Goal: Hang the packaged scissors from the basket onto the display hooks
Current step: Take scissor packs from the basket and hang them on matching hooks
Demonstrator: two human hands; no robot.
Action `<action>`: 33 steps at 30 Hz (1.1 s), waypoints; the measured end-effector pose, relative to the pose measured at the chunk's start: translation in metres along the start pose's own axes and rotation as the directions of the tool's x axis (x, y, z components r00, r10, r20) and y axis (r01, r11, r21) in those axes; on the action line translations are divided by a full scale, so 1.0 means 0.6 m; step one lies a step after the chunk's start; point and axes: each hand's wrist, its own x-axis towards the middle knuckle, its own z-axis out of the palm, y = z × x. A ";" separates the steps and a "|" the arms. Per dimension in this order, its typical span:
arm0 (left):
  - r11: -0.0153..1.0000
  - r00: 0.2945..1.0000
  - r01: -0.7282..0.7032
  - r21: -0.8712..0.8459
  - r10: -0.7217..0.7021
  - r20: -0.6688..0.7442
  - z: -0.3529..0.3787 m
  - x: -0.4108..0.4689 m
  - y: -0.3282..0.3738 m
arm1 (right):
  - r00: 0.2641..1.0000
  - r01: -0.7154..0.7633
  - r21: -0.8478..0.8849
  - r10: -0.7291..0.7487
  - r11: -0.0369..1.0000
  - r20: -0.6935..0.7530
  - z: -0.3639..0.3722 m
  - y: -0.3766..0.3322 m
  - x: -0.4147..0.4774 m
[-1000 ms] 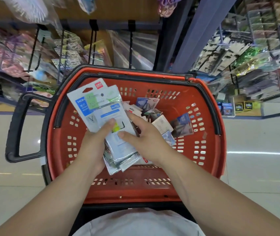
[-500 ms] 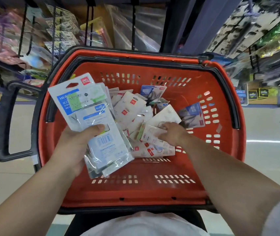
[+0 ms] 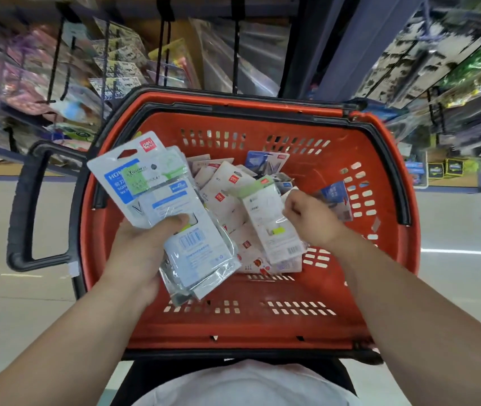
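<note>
A red plastic basket (image 3: 262, 323) stands in front of me with several packaged scissors (image 3: 221, 194) piled inside. My left hand (image 3: 142, 244) grips a fanned stack of scissor packs (image 3: 157, 197) above the basket's left side, thumb on top. My right hand (image 3: 306, 215) pinches one white pack with a green top (image 3: 265, 218), lifted over the pile. Black display hooks (image 3: 163, 45) hang on the rack behind the basket, carrying other packaged goods.
The basket's black pull handle (image 3: 25, 206) sticks out to the left. Blurred racks of hanging goods (image 3: 438, 71) stand at the right, with a dark blue upright post (image 3: 336, 45) between the two racks. Pale floor (image 3: 453, 230) lies on both sides.
My right hand left the stack, reached into the pile and has lifted out one green-topped pack. My left hand kept its stack. The view tilted down and closer to the basket.
</note>
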 end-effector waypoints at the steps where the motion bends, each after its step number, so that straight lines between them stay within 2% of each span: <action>1: 1.000 1.000 -0.006 -0.003 0.006 -0.001 0.005 0.001 -0.001 | 0.998 0.014 0.115 -0.007 0.993 -0.057 -0.027 -0.019 -0.014; 2: 1.000 1.000 -0.011 -0.007 0.011 0.002 0.011 0.001 -0.001 | 0.996 0.028 0.261 -0.004 0.965 -0.093 -0.054 -0.042 -0.032; 4: 0.999 1.000 -0.003 -0.035 0.004 0.013 0.024 -0.001 -0.001 | 0.989 0.066 0.534 0.014 0.843 -0.144 -0.098 -0.093 -0.071; 6: 0.998 0.999 0.021 -0.064 -0.020 0.030 0.038 -0.008 0.002 | 0.992 0.078 0.664 0.010 0.744 -0.127 -0.114 -0.142 -0.102; 9: 0.993 0.994 0.069 -0.093 -0.060 0.096 0.062 -0.017 0.005 | 0.997 0.054 0.640 -0.002 0.766 -0.081 -0.097 -0.185 -0.118; 13: 0.967 0.979 0.154 -0.202 -0.122 0.164 0.091 -0.023 0.008 | 0.989 0.037 0.550 0.048 0.834 -0.139 -0.083 -0.200 -0.114; 17: 0.932 0.955 0.212 -0.294 -0.134 0.266 0.099 -0.025 0.014 | 0.989 0.051 0.516 0.027 0.855 -0.143 -0.078 -0.212 -0.116; 22: 0.960 0.936 0.195 -0.202 -0.121 0.330 0.082 -0.008 0.010 | 0.991 0.093 0.522 -0.030 0.848 -0.128 -0.067 -0.219 -0.111; 24: 0.958 0.931 0.214 -0.188 -0.142 0.335 0.071 0.000 0.003 | 0.994 0.101 0.570 -0.067 0.816 -0.081 -0.061 -0.217 -0.106; 26: 0.950 0.931 0.242 -0.198 -0.169 0.325 0.059 0.009 -0.008 | 0.997 0.044 0.689 -0.078 0.723 0.019 -0.062 -0.210 -0.098; 28: 0.949 0.938 0.246 -0.197 -0.182 0.296 0.046 0.021 -0.017 | 0.998 -0.060 0.833 0.020 0.550 0.060 -0.071 -0.186 -0.081; 29: 0.951 0.941 0.239 -0.198 -0.177 0.287 0.040 0.026 -0.018 | 0.992 -0.092 0.859 0.116 0.503 0.038 -0.074 -0.162 -0.066; 30: 0.953 0.946 0.224 -0.205 -0.161 0.282 0.035 0.033 -0.019 | 0.975 -0.126 0.833 0.223 0.538 0.004 -0.074 -0.130 -0.047; 31: 0.956 0.949 0.205 -0.210 -0.141 0.284 0.029 0.039 -0.017 | 0.945 -0.192 0.743 0.326 0.641 -0.038 -0.069 -0.093 -0.025; 33: 0.968 0.948 0.154 -0.199 -0.087 0.307 0.020 0.049 -0.012 | 0.893 -0.402 0.376 0.448 0.835 -0.040 -0.052 -0.026 0.010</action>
